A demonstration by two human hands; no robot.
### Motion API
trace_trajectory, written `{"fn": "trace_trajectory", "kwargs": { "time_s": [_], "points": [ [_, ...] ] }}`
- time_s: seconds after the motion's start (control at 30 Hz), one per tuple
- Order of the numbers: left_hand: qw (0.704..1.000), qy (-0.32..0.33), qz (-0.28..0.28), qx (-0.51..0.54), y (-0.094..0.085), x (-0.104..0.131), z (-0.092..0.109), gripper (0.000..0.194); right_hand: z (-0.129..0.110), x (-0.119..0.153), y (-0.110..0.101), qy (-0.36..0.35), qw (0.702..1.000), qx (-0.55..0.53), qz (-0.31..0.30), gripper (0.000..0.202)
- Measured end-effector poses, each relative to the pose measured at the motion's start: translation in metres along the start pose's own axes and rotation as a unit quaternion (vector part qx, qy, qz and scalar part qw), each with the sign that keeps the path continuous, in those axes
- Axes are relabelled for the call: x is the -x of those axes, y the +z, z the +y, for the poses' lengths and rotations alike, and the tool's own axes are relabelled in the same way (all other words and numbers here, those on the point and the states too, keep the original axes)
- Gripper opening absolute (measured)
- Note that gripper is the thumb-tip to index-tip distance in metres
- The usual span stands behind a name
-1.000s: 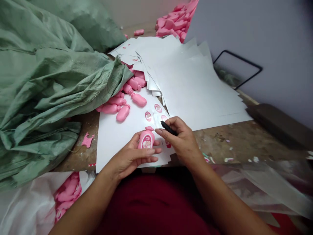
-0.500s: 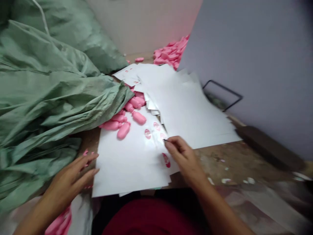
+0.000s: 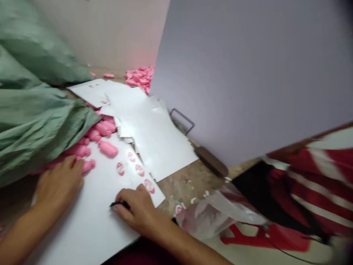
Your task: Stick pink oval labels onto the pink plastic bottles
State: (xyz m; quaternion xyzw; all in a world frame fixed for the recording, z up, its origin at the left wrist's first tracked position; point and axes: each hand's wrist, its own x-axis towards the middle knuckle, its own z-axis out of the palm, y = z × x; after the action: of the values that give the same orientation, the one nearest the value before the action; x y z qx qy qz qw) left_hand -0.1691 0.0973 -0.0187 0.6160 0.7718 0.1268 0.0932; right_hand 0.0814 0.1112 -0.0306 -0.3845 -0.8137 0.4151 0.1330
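Note:
My left hand has its fingers curled over a small pink plastic bottle, whose end sticks out past the fingertips. My right hand pinches a thin black tool; its exact kind is unclear. That hand lies low over a white sheet bearing several oval pink-and-white stickers. Another pink bottle rests on the sheet, and more spill from beneath a green cloth sack.
White sheets are stacked behind. A pink heap lies at the back beside a large grey panel with a wire handle. At right are a clear plastic bag, a red stool and striped red fabric.
The view has swung right. My left hand has moved from beside the sheet onto a pink bottle. My right hand, still holding the black tool, has drawn back from the stickers toward me.

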Motion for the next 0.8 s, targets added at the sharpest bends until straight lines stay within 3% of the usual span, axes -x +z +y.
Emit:
{"fn": "trace_trajectory", "kwargs": {
  "time_s": [0.07,0.17,0.23,0.3,0.37,0.43,0.6,0.8],
  "points": [
    [0.999,-0.032,-0.005,-0.044,-0.009,0.008,0.021,0.028,0.002,0.004,-0.002,-0.026,0.999,0.001,-0.028,0.010],
    [0.983,-0.091,0.020,0.155,-0.009,0.013,0.045,0.030,0.007,0.000,-0.017,-0.007,0.997,-0.068,-0.022,0.012],
    [0.920,-0.140,-0.001,0.365,-0.003,0.012,0.059,0.033,0.012,-0.011,-0.030,0.018,0.997,-0.070,0.013,0.016],
    [0.820,-0.176,-0.033,0.544,0.005,0.006,0.071,0.039,0.017,-0.029,-0.040,0.038,0.997,-0.002,0.064,0.017],
    [0.730,-0.198,-0.044,0.653,0.014,-0.003,0.081,0.041,0.023,-0.047,-0.044,0.039,0.992,0.074,0.096,0.015],
    [0.687,-0.221,-0.043,0.691,0.023,-0.011,0.085,0.039,0.029,-0.062,-0.042,0.022,0.986,0.126,0.105,0.013],
    [0.657,-0.280,-0.055,0.698,0.036,-0.016,0.078,0.032,0.039,-0.077,-0.029,-0.021,0.974,0.196,0.114,0.015],
    [0.630,-0.304,-0.066,0.712,0.035,-0.018,0.075,0.030,0.043,-0.076,-0.022,-0.067,0.952,0.253,0.156,0.019]
  ]
}}
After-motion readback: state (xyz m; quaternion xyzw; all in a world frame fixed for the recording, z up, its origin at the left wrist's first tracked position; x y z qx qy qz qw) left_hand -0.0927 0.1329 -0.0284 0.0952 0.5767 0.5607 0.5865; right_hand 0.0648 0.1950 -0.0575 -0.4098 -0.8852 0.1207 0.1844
